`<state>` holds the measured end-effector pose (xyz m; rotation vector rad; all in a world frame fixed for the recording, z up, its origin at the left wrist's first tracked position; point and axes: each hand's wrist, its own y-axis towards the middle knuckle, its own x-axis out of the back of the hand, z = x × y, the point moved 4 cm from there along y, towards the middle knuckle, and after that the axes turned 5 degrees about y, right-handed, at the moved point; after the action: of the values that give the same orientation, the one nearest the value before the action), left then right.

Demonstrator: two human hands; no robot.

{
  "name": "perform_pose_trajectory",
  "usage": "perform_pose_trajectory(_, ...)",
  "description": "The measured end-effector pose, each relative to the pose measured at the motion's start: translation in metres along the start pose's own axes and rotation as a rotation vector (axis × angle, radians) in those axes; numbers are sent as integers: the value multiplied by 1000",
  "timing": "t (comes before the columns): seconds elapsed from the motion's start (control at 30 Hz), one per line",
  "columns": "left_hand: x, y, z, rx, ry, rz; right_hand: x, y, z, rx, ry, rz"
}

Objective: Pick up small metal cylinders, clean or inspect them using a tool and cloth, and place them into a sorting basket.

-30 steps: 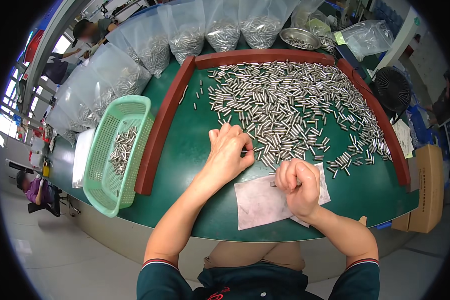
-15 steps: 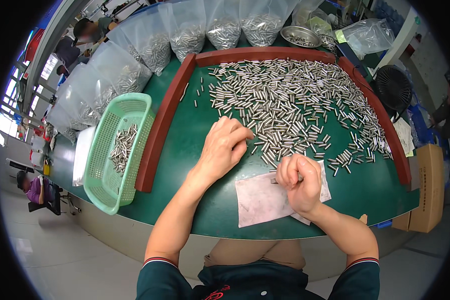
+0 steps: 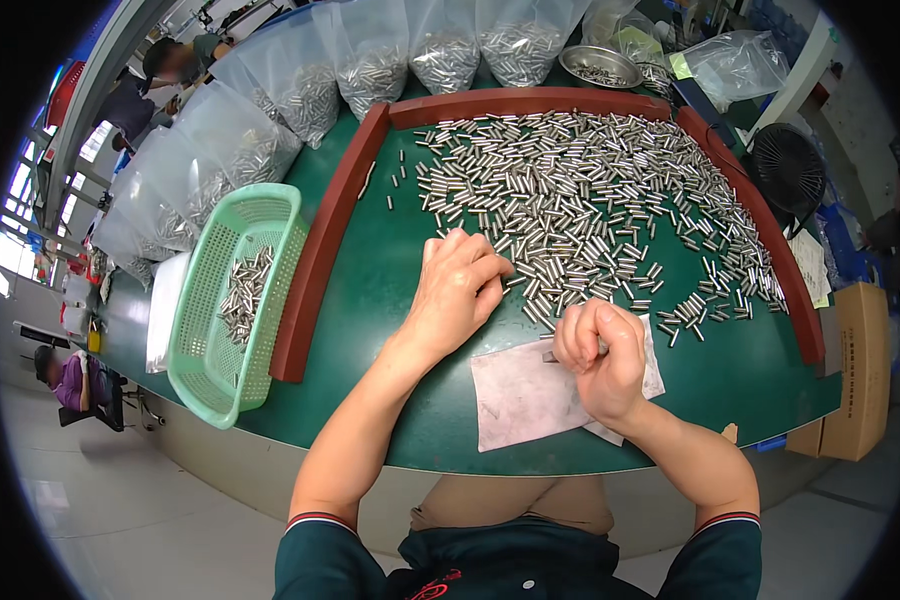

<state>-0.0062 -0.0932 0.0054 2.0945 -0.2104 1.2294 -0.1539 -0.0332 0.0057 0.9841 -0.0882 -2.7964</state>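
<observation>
Small shiny metal pins (image 3: 560,215) lie heaped in a wide loose pile on the green tabletop. My left hand (image 3: 458,288) is at the pile's near left edge, fingers bent and thumb drawn in toward the fingertips. What it pinches, if anything, is hidden by the fingers. My right hand (image 3: 605,360) is curled closed above a stained whitish cloth (image 3: 520,400). Ends of metal pins show at its fingers; how many it holds is hidden. A few single pins lie apart from the pile, left of it.
A dark red raised border (image 3: 320,255) frames the pile on three sides. Left of it, a green plastic basket (image 3: 195,335) holds more pins. Behind stand clear bags of pins (image 3: 375,65), a metal bowl (image 3: 602,62) and a black fan (image 3: 785,172). A cardboard box (image 3: 858,375) is at right.
My left hand has shifted slightly to the right along the pile's edge. My right hand stays closed over the cloth, with its fingers turned slightly.
</observation>
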Motion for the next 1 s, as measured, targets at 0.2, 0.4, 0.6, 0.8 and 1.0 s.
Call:
perform_pose_trajectory(0.2, -2, 5, -5, -85, 62, 30, 1, 0, 0, 2, -2, 1)
perform_pose_trajectory(0.4, -1, 11, -9, -111, 109, 100, 1, -1, -1, 13, 2, 22)
perform_pose_trajectory(0.6, -6, 13, -15, -148, 181, 141, 0, -3, 1, 17, -5, 16)
perform_pose_trajectory(0.8, -11, 23, -26, -275, 435, 200, 1, -1, -3, 17, -23, 10)
perform_pose_trajectory(1.0, -5, 45, -22, -346, 281, 280, -1, 3, 4, 3, -29, 3)
